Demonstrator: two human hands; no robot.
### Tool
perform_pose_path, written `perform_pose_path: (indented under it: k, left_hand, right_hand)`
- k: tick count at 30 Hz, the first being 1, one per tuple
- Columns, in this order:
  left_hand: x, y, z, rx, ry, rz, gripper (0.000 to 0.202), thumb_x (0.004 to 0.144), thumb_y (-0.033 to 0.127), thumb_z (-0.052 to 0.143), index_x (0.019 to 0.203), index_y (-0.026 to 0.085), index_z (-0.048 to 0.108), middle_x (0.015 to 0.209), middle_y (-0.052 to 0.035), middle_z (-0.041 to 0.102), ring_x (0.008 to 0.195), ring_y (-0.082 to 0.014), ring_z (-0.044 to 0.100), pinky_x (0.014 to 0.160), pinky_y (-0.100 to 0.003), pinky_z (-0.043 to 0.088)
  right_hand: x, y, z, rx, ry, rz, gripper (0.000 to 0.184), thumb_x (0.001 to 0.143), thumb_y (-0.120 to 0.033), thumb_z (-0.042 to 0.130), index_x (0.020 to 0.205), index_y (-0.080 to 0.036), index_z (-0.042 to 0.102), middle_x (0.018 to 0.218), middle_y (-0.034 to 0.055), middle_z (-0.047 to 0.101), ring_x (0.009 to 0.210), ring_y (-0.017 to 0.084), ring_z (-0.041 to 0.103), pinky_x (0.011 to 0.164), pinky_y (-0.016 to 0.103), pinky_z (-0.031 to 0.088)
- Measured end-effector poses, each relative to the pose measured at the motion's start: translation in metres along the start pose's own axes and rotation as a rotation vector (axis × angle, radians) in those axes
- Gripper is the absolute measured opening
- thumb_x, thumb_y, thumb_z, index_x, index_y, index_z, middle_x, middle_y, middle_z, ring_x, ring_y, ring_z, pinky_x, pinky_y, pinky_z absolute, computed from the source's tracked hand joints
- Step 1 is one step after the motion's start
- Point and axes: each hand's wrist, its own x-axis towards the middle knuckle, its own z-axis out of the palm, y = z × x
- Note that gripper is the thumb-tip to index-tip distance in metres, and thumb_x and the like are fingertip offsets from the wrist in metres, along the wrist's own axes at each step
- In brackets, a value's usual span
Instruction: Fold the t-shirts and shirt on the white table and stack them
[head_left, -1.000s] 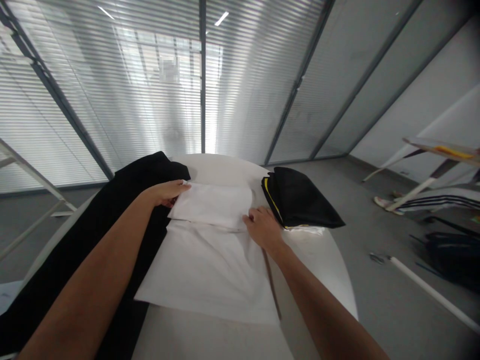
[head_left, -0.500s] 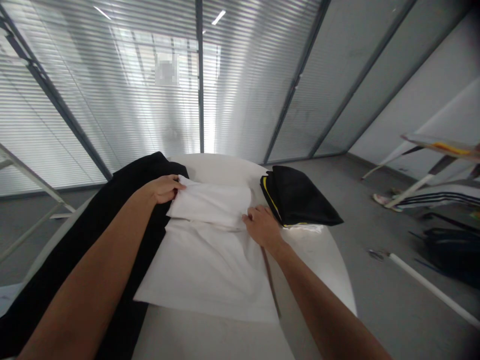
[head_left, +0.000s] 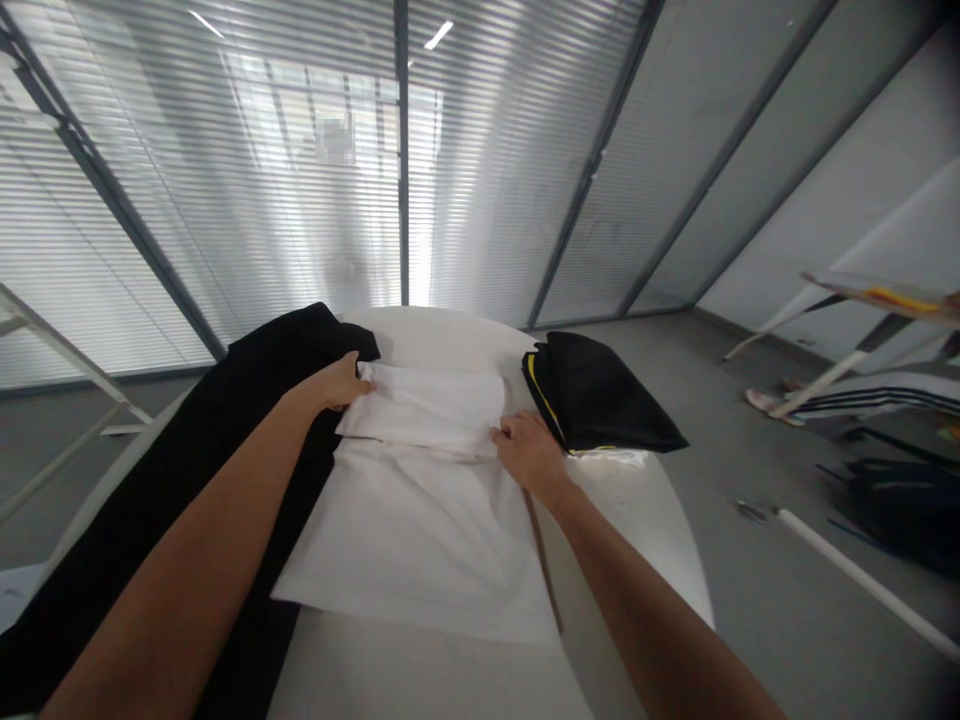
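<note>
A white cloth [head_left: 412, 530] lies flat on a round white table [head_left: 442, 340], with its far part folded back into a creased flap [head_left: 420, 410]. My left hand [head_left: 337, 385] pinches the flap's far left corner, next to a long black garment [head_left: 292, 345] that runs down the table's left side. My right hand [head_left: 529, 450] grips the flap's right end and sits close to a folded black garment with yellow trim [head_left: 600, 400]. The cloth's underside is hidden.
Glass partitions with blinds [head_left: 225, 180] stand behind the table. To the right, on the grey floor [head_left: 712, 560], are a white rod [head_left: 855, 570] and a black bag [head_left: 900, 510]. A person's striped trouser leg [head_left: 870, 395] shows beneath a white-legged table [head_left: 877, 300].
My left hand lifted the flap's corner, then moved slightly right and laid it flatter. My right hand has shifted a little to the right along the flap.
</note>
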Motion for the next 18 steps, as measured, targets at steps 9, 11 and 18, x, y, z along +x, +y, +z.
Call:
perform_pose_path:
  k: [9,11,18]
  left_hand:
    - [0.006,-0.016,0.009,0.123,0.127,0.081,0.052,0.065,0.047,0.076,0.102,0.011,0.068,0.106,-0.0214,0.070,0.091,-0.0348,0.067,0.066,-0.033,0.049]
    - [0.004,-0.018,0.011,0.145,0.121,0.174,0.042,0.068,0.044,0.074,0.097,0.013,0.070,0.106,-0.0176,0.071,0.097,-0.0328,0.066,0.075,-0.032,0.049]
    - [0.005,-0.021,0.019,0.018,0.090,0.290,0.062,0.067,0.035,0.075,0.124,0.016,0.062,0.131,-0.0138,0.061,0.116,-0.0286,0.059,0.096,-0.033,0.044]
  right_hand:
    - [0.002,0.002,0.004,0.046,0.063,0.029,0.023,0.092,-0.029,0.045,0.085,-0.018,0.063,0.094,0.0086,0.065,0.096,0.021,0.056,0.089,0.030,0.037]
    - [0.003,0.000,0.007,0.059,0.107,0.049,0.024,0.094,-0.031,0.042,0.094,-0.018,0.062,0.099,0.0101,0.065,0.102,0.022,0.056,0.093,0.032,0.036]
    - [0.007,0.000,0.019,0.241,0.117,0.123,0.040,0.089,-0.040,0.049,0.121,-0.017,0.052,0.119,0.0132,0.062,0.116,0.029,0.051,0.101,0.044,0.035]
